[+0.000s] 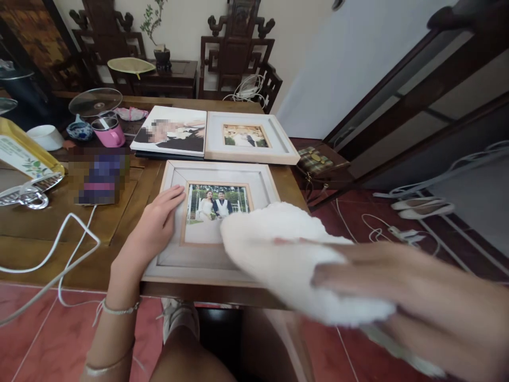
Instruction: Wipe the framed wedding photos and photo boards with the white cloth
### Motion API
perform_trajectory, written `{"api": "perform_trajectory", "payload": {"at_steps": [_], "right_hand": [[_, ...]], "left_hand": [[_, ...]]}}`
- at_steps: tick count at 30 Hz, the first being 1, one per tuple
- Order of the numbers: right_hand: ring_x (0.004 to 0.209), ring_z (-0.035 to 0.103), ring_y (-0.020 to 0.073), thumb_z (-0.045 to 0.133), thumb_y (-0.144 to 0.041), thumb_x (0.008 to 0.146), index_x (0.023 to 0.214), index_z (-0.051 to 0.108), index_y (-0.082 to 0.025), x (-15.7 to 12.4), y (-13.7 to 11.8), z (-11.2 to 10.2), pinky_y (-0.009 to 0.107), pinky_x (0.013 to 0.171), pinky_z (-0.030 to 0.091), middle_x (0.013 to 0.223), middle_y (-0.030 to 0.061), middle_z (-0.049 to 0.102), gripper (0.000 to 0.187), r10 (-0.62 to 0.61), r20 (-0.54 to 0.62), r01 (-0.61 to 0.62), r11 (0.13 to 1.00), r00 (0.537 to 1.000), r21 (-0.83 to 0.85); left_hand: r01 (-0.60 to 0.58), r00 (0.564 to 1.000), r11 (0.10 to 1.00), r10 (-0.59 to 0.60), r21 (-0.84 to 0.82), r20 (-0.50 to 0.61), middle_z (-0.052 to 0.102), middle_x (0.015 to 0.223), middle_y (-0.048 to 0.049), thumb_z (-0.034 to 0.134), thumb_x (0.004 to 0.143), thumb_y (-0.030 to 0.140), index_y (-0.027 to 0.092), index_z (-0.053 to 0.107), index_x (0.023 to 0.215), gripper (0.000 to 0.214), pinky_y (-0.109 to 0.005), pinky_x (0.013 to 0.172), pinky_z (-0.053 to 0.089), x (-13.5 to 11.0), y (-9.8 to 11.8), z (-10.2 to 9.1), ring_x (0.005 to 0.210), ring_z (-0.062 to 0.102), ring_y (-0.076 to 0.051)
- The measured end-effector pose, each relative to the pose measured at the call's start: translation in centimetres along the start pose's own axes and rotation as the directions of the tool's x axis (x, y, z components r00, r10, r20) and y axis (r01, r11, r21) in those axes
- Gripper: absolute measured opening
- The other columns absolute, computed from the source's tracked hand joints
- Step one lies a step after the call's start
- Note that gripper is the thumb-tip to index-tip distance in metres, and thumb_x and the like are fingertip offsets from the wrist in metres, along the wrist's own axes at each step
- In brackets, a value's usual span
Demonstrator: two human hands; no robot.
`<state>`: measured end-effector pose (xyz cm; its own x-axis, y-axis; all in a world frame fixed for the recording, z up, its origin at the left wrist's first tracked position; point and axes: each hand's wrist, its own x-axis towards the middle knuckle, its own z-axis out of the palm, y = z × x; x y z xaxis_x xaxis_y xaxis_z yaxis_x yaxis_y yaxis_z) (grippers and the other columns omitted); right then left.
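A light wooden picture frame (218, 278) with a wide pale border and a photo of a couple lies face up at the table's front edge. My left hand (157, 223) grips its left side, fingers over the border and thumb hidden. In my right hand (366, 270), blurred by motion, is a bunched white cloth (278, 249). The cloth covers the frame's lower right corner and part of the photo; whether it touches the surface I cannot tell. Just behind lie a second picture frame (284, 143) and a white-edged photo album (175, 132).
On the table's left are a pink mug (109, 132), a white bowl (45, 138), a clear hair claw (32, 196), a yellow pack (27, 148) and a blurred-out item with a white cable (79, 254). A plaid bag (316, 159) sits right of the table, near a dark railing.
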<state>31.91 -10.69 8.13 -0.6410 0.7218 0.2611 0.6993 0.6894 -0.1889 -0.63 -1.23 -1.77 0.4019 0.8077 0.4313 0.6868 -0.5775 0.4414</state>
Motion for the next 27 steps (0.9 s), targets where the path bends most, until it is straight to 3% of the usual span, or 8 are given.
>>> {"api": "perform_trajectory", "payload": {"at_steps": [3,6,9,13,18,21,24,27], "right_hand": [[0.063,0.070,0.0173,0.044,-0.002,0.072,0.083,0.068,-0.032,2.2,2.4,0.0,0.026,0.056,0.057,0.075,-0.0023,0.071,0.040,0.010,-0.192,-0.031,0.994,0.981,-0.105],[0.106,0.069,0.0317,0.047,0.001,0.073,0.090,0.071,-0.022,5.0,5.2,2.5,0.047,0.090,0.057,0.102,0.0084,0.074,0.037,0.066,-0.379,-0.195,0.930,0.923,-0.313],[0.133,0.050,0.0389,0.048,0.008,0.068,0.105,0.073,-0.015,7.0,6.8,5.7,0.063,0.108,0.042,0.125,0.0148,0.068,0.051,0.097,-0.234,-0.175,0.923,0.967,-0.343],[0.135,0.047,0.0395,0.049,0.010,0.064,0.111,0.074,-0.016,7.4,5.5,7.9,0.064,0.109,0.041,0.138,0.0120,0.061,0.059,0.084,-0.025,-0.087,0.954,0.996,-0.286],[0.129,0.053,0.0412,0.048,0.008,0.062,0.104,0.076,-0.018,4.3,0.7,6.5,0.066,0.105,0.044,0.135,0.0122,0.064,0.056,-0.026,0.088,0.042,0.982,0.996,-0.186],[0.134,0.051,0.0348,0.047,0.006,0.063,0.108,0.074,-0.025,1.8,-1.6,4.7,0.062,0.108,0.044,0.141,0.0069,0.059,0.061,-0.093,0.141,0.100,0.994,0.986,-0.043],[0.136,0.049,0.0245,0.045,0.005,0.063,0.117,0.070,-0.030,1.0,-2.7,3.4,0.048,0.113,0.044,0.145,0.0006,0.055,0.068,-0.092,0.168,0.080,0.994,0.981,0.079],[0.134,0.051,0.0255,0.044,0.006,0.061,0.118,0.069,-0.025,2.4,-2.1,3.8,0.046,0.112,0.044,0.144,0.0062,0.056,0.069,-0.073,0.168,0.060,0.995,0.983,0.082]], "left_hand": [[0.002,1.000,1.000,-0.002,0.003,0.000,0.059,0.139,-0.0194,0.037,0.095,0.013,0.005,0.064,0.128,0.043,-0.050,0.114,0.042,0.0,0.1,0.0,0.134,0.053,-0.028],[0.004,1.000,1.000,-0.004,0.004,0.001,0.060,0.138,-0.0194,0.037,0.095,0.013,0.005,0.064,0.127,0.043,-0.049,0.115,0.041,0.0,0.2,-0.1,0.134,0.053,-0.027],[0.008,1.000,1.000,-0.008,0.006,0.007,0.060,0.139,-0.0180,0.037,0.095,0.013,0.007,0.064,0.127,0.043,-0.049,0.115,0.041,0.1,0.3,-0.1,0.134,0.053,-0.026],[0.018,1.000,1.000,-0.018,-0.007,0.006,0.060,0.138,-0.0185,0.037,0.095,0.014,0.006,0.065,0.126,0.042,-0.049,0.115,0.041,0.1,0.2,0.0,0.134,0.053,-0.027],[0.034,0.999,0.999,-0.034,-0.015,0.002,0.060,0.139,-0.0169,0.037,0.096,0.016,0.008,0.065,0.127,0.042,-0.049,0.116,0.040,0.1,0.3,-0.1,0.134,0.053,-0.026],[0.040,0.999,0.999,-0.040,-0.017,0.005,0.060,0.140,-0.0145,0.038,0.096,0.016,0.012,0.065,0.128,0.042,-0.050,0.116,0.040,0.0,0.4,0.0,0.135,0.052,-0.025],[0.041,0.999,0.999,-0.041,-0.021,0.002,0.060,0.140,-0.0133,0.038,0.096,0.016,0.014,0.065,0.128,0.042,-0.051,0.116,0.039,0.0,0.2,0.0,0.135,0.052,-0.025],[0.042,0.999,0.999,-0.041,-0.029,0.003,0.060,0.140,-0.0138,0.038,0.096,0.017,0.013,0.065,0.128,0.042,-0.051,0.116,0.039,0.0,0.2,0.0,0.135,0.052,-0.026]]}}
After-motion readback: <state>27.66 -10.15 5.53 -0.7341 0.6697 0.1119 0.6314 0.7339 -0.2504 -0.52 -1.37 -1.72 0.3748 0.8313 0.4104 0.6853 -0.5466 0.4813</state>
